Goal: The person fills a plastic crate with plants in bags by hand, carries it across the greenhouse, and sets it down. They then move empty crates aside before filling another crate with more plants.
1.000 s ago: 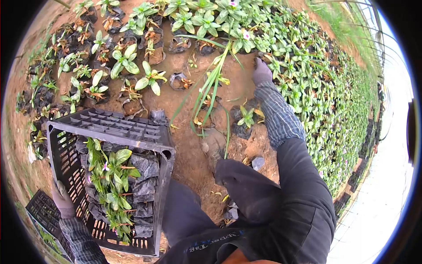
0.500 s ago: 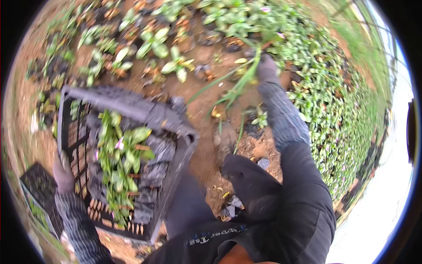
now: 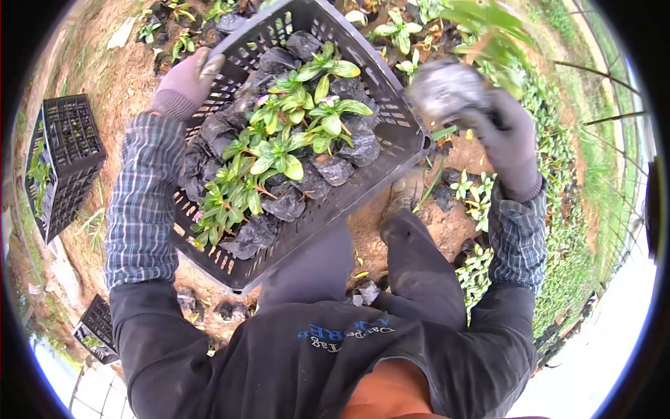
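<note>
My gloved left hand (image 3: 185, 84) grips the far left rim of a black plastic crate (image 3: 398, 150) that is tilted toward me. Inside it lie several seedlings (image 3: 283, 150) in black plastic bags, their green leaves in a row down the middle. My gloved right hand (image 3: 506, 140) is raised just right of the crate and is closed around a bagged seedling (image 3: 447, 87), blurred, with leaves sticking up above it.
A second black crate (image 3: 63, 157) stands on the bare soil at the left, a third (image 3: 98, 328) at the lower left. Dense rows of potted seedlings (image 3: 558, 279) fill the ground on the right. My dark trouser legs (image 3: 419, 272) are below the crate.
My right hand left the ground plants and now holds a bagged seedling beside the crate. The crate has swung up and closer, and my view has turned left.
</note>
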The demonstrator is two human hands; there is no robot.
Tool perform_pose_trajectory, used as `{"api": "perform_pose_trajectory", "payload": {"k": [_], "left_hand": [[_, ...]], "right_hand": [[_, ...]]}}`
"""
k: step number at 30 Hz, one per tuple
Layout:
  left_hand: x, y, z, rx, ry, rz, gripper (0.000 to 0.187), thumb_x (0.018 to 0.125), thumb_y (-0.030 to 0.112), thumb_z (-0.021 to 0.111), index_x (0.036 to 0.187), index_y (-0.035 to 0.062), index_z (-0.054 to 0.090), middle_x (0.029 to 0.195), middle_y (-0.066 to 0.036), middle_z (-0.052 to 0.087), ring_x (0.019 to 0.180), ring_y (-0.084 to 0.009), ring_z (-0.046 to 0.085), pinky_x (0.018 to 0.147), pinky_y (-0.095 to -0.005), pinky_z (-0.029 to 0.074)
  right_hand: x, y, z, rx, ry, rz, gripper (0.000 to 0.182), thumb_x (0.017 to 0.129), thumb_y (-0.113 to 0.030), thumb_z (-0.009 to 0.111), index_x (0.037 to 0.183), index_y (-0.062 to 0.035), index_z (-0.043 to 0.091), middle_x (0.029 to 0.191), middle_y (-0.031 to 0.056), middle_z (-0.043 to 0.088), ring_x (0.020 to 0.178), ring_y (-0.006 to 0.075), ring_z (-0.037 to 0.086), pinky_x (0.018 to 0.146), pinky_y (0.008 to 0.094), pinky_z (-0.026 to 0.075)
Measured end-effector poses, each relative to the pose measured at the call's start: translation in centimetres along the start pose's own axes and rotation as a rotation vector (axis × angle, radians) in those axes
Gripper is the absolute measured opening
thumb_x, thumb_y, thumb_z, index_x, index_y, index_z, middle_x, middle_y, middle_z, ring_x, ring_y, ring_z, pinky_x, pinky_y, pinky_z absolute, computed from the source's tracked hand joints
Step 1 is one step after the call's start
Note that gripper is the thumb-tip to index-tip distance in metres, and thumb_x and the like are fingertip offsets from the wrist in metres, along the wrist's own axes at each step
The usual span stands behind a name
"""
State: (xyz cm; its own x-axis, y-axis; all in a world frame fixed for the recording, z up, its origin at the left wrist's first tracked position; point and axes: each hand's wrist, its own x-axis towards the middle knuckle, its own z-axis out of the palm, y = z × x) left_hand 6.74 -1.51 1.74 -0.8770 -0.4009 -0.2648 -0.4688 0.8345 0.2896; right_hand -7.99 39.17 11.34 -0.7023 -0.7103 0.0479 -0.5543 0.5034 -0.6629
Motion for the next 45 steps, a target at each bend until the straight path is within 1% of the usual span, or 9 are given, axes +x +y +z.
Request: {"api": "perform_pose_trajectory", "payload": {"k": [4,7,9,10,16,24,31,36,45], "left_hand": [[-0.3,-0.2,0.1,0.026,0.089,0.067,0.048,0.093,0.048,0.031,0.103,0.0044,0.048,0.091,-0.022,0.060,0.088,-0.0385,0.057,0.075,-0.0445,0.045],[0.4,-1.3,0.4,0.010,0.054,0.131,0.050,0.092,0.047,0.035,0.115,0.0052,0.047,0.100,-0.023,0.059,0.097,-0.0375,0.056,0.080,-0.0439,0.044],[1.0,-2.1,1.2,0.015,0.083,0.178,0.048,0.091,0.045,0.036,0.113,0.0046,0.047,0.099,-0.023,0.059,0.095,-0.0380,0.056,0.079,-0.0449,0.044],[1.0,-2.2,1.5,0.034,0.124,0.194,0.046,0.091,0.044,0.036,0.111,0.0042,0.047,0.097,-0.023,0.059,0.094,-0.0382,0.056,0.078,-0.0454,0.045],[-2.4,1.2,-2.6,-0.136,0.096,0.148,0.046,0.090,0.040,0.035,0.113,0.0042,0.052,0.103,-0.021,0.060,0.097,-0.0358,0.057,0.083,-0.0422,0.044],[-1.1,1.1,-1.7,-0.023,0.005,0.049,0.046,0.091,0.040,0.036,0.111,0.0026,0.055,0.099,-0.021,0.061,0.096,-0.0335,0.058,0.081,-0.0403,0.045],[-0.5,-0.8,0.3,-0.066,0.158,0.178,0.040,0.090,0.039,0.039,0.104,0.0028,0.048,0.091,-0.025,0.058,0.089,-0.0412,0.056,0.075,-0.0475,0.044],[-0.3,0.3,-0.5,0.023,0.036,0.062,0.039,0.091,0.042,0.038,0.104,0.0071,0.049,0.089,-0.025,0.059,0.087,-0.0421,0.056,0.072,-0.0482,0.045],[-1.0,0.8,-0.7,-0.009,0.069,0.077,0.044,0.091,0.045,0.037,0.103,0.0053,0.050,0.090,-0.024,0.058,0.091,-0.0411,0.055,0.076,-0.0456,0.044]], "right_hand": [[2.0,-7.3,3.9,-0.683,-0.356,-0.453,0.008,0.075,-0.012,0.061,0.082,-0.0084,0.061,0.077,0.0074,0.061,0.071,0.0237,0.063,0.059,0.0345,0.050],[3.2,-9.6,10.1,-1.141,-0.964,-0.209,0.013,0.076,-0.012,0.057,0.084,-0.0084,0.067,0.079,0.0077,0.065,0.078,0.0235,0.065,0.062,0.0377,0.051],[2.2,-7.0,14.8,-1.275,-1.036,-0.362,0.016,0.077,-0.013,0.057,0.086,-0.0080,0.069,0.084,0.0081,0.067,0.079,0.0239,0.065,0.063,0.0385,0.051],[1.5,-3.3,17.0,-1.176,-0.891,-0.334,0.018,0.076,-0.013,0.058,0.090,-0.0106,0.070,0.088,0.0087,0.067,0.081,0.0230,0.064,0.063,0.0379,0.051],[2.3,-4.5,16.0,-1.205,-1.000,-0.371,0.012,0.076,-0.013,0.056,0.077,-0.0094,0.068,0.077,0.0069,0.065,0.079,0.0227,0.064,0.062,0.0358,0.050],[1.2,-5.5,12.2,-0.957,-0.784,-0.437,0.012,0.076,-0.011,0.056,0.087,-0.0106,0.062,0.082,0.0069,0.060,0.084,0.0236,0.062,0.070,0.0363,0.050],[1.8,-0.8,14.8,-0.664,-0.612,-0.492,0.017,0.066,-0.018,0.059,0.080,-0.0127,0.066,0.081,0.0057,0.060,0.080,0.0251,0.062,0.064,0.0393,0.052],[1.8,0.9,15.2,-0.470,-0.467,-0.457,0.016,0.065,-0.019,0.058,0.078,-0.0115,0.065,0.076,0.0089,0.060,0.078,0.0271,0.062,0.067,0.0392,0.051],[2.9,-0.1,15.2,-0.468,-0.645,-0.239,0.024,0.069,-0.020,0.059,0.090,-0.0089,0.062,0.080,0.0135,0.063,0.079,0.0315,0.062,0.069,0.0408,0.050]]}}
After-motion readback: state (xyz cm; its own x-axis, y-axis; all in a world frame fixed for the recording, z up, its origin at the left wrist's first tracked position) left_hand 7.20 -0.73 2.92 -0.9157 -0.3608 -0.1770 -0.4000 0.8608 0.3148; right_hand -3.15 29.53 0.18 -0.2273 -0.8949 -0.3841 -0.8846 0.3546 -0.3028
